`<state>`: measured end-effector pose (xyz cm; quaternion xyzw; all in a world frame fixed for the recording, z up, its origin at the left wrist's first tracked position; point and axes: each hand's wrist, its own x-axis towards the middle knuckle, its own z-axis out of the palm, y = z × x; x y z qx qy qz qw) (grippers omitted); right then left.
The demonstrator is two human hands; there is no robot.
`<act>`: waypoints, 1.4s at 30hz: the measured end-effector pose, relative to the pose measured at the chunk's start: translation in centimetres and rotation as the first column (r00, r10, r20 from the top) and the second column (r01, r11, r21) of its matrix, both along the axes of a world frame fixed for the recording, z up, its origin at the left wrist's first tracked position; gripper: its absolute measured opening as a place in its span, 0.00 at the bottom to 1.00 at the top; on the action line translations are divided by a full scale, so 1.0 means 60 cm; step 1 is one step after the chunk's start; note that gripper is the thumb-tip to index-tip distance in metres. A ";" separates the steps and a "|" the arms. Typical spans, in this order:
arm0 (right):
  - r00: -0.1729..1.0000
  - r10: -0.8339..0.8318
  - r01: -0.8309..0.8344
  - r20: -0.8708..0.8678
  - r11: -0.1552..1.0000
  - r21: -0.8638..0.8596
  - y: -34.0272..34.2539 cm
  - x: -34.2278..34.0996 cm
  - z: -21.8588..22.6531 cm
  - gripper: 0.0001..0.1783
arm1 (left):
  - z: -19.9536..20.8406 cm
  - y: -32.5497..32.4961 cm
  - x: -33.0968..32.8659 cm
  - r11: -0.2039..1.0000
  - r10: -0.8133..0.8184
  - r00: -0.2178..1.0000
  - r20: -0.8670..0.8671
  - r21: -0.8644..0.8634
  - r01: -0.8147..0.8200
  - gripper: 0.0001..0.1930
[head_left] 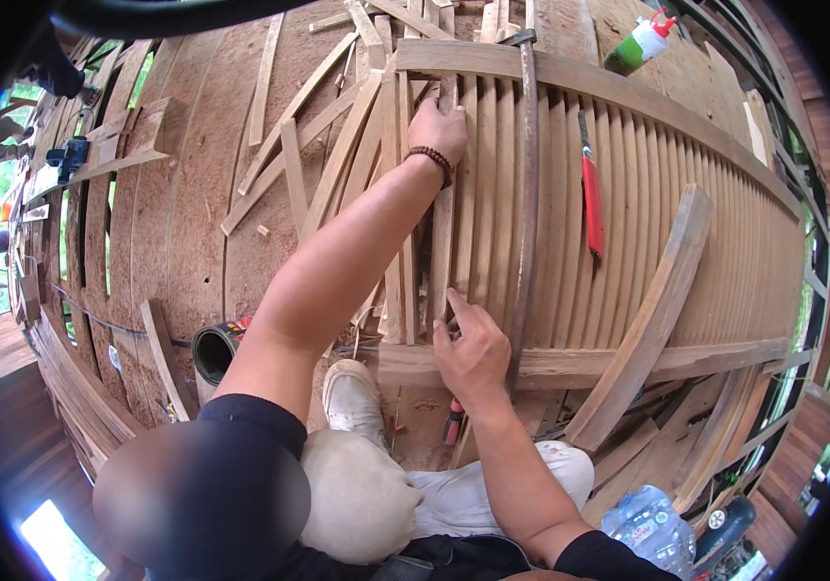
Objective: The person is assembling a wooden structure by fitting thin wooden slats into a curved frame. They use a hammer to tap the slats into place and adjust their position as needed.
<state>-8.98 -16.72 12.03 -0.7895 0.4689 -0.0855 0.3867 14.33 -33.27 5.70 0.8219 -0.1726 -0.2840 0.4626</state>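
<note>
A wooden louvered panel (570,223) with many narrow slats lies in front of me. Near its left end, one loose-looking wooden slat (443,232) runs between the far and near rails. My left hand (437,134), a beaded bracelet at its wrist, is closed around the slat's far end by the far rail. At the near end, my right hand (474,353) has its thumb and index finger on the same slat, the other fingers curled over the near rail. A long metal bar clamp (528,184) crosses the panel just right of both hands.
A red-handled tool with a thin blade (592,198) rests on the slats. A curved board (647,315) leans over the near rail. Loose wood strips (294,174) lie left, a glue bottle (640,45) far right. Close by are a screwdriver (452,422) and a plastic bottle (649,531).
</note>
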 end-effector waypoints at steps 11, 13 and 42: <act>1.000 0.022 -0.022 -0.010 0.999 -0.033 0.004 -0.001 -0.004 0.26 | -0.003 0.005 -0.006 0.999 0.010 0.993 0.116 -0.046 -0.005 0.29; 1.000 0.019 -0.020 -0.012 0.999 -0.047 0.005 0.000 -0.005 0.27 | -0.002 0.006 -0.003 0.997 -0.023 0.995 0.097 -0.068 0.029 0.29; 0.811 -0.503 0.352 0.299 0.827 0.438 -0.018 -0.012 0.000 0.16 | -0.019 0.039 -0.034 0.985 -0.174 0.972 0.159 0.010 0.174 0.21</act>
